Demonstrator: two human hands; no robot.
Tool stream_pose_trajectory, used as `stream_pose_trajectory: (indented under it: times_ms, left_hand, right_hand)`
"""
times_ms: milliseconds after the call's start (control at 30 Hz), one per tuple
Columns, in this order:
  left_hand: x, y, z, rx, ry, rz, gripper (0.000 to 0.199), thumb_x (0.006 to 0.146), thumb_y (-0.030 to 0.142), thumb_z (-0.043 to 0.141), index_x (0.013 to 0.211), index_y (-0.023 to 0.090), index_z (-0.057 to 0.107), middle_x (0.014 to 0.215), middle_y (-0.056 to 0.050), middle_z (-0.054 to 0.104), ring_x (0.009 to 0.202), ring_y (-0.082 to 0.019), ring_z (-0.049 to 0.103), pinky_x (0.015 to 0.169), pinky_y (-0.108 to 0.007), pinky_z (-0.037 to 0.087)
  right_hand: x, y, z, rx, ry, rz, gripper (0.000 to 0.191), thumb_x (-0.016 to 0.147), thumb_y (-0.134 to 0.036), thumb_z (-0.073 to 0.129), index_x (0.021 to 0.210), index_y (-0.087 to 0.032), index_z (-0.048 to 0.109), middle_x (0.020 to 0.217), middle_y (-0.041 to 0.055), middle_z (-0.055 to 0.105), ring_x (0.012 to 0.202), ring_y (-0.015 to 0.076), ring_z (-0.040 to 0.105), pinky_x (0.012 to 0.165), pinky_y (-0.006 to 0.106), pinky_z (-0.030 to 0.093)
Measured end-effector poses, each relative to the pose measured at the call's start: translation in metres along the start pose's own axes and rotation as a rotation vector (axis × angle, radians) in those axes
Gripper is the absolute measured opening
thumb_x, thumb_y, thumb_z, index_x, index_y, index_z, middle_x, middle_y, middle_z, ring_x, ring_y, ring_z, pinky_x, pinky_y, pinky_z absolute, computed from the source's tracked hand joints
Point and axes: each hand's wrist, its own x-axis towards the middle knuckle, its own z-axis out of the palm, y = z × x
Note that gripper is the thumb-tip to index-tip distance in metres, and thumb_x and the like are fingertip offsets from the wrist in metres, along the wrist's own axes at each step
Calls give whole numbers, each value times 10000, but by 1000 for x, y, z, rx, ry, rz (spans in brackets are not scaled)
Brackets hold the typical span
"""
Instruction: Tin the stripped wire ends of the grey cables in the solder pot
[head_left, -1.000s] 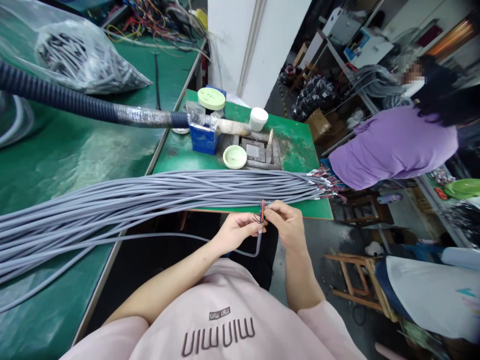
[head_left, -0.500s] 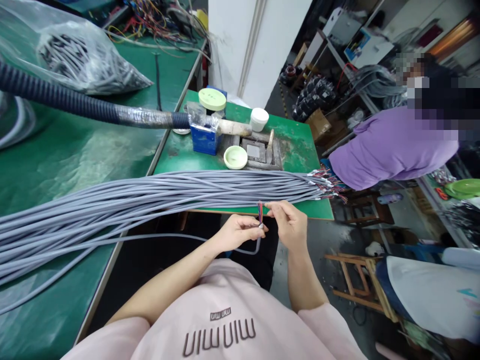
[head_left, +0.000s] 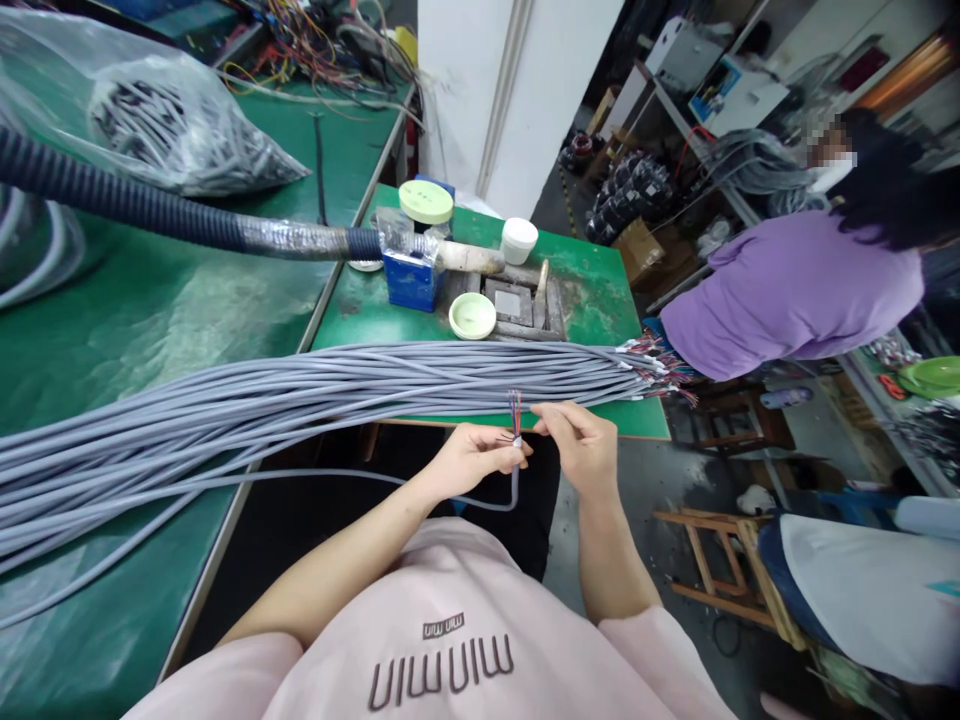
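Note:
My left hand (head_left: pixel 476 462) pinches the end of a grey multi-core cable (head_left: pixel 514 486) between thumb and fingers, just below its stripped part. From there thin coloured wires (head_left: pixel 515 408), red, blue and dark among them, stick upward, and a few dark ones splay toward my left hand. To their right is my right hand (head_left: pixel 581 445), thumb and forefinger pinched together close to the wires. Whatever may be between those fingertips is too small to make out. Behind both hands lies a thick bundle of grey cables (head_left: pixel 420 375), its stripped coloured ends (head_left: pixel 660 370) at the right.
Across the green bench stand a blue box (head_left: pixel 412 280), a ribbed hose (head_left: pixel 187 225), a pale green lid (head_left: pixel 472 315), a white tub (head_left: pixel 518 240) and a soiled metal-framed pot (head_left: pixel 514 303). A plastic bag of grey pieces (head_left: pixel 172 125) lies left. A person in purple (head_left: pixel 795 290) is at right.
The cable end has shifted slightly left and the coloured wires are more spread out, with a few bent toward my left hand. My right hand has barely moved.

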Motion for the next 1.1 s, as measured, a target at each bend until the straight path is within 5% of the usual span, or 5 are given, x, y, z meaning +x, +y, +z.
stream_pose_trajectory:
  times_ms: [300, 567, 733, 800, 1100]
  left_hand:
    - [3, 8, -8, -275, 111, -9, 353, 668, 426, 793, 774, 96, 725, 638, -41, 666, 516, -72, 575, 540, -175, 487]
    - [-14, 34, 1, -397, 128, 125, 333, 720, 375, 767, 956, 147, 709, 811, -54, 702, 680, -133, 656, 635, -242, 564]
    - [-43, 54, 13, 98, -754, 113, 309, 805, 371, 667, 1055, 201, 729, 1055, -90, 716, 935, -238, 688, 845, -295, 553]
    - [-41, 44, 17, 370, -932, 155, 341, 825, 340, 644, 1143, 225, 690, 1119, -69, 702, 1018, -230, 670, 896, -270, 526]
    - [3, -12, -10, 1329, 302, 781, 403, 887, 210, 503, 1286, 166, 540, 1416, -162, 479, 1404, -286, 320, 1153, -579, 103]
  right_hand:
    - [-13, 23, 4, -167, -100, -621, 523, 842, -43, 544, 1295, -304, 551, 1195, 82, 636, 1117, 227, 580, 918, 437, 516]
    - [18, 19, 8, -375, 58, -830, 309, 888, -240, 586, 1195, -267, 604, 1164, 76, 671, 1141, 235, 581, 956, 451, 499]
    - [82, 17, -35, -461, 518, -555, 254, 938, -290, 493, 1117, -203, 653, 1063, 98, 691, 1019, 246, 640, 900, 444, 518]
    - [104, 11, -49, -319, 613, -499, 284, 964, -326, 440, 1083, -189, 658, 1023, 96, 682, 966, 244, 666, 870, 437, 533]
    - [141, -13, -17, -72, 432, -459, 243, 909, -329, 553, 840, -152, 706, 765, 62, 691, 685, 186, 670, 638, 328, 559]
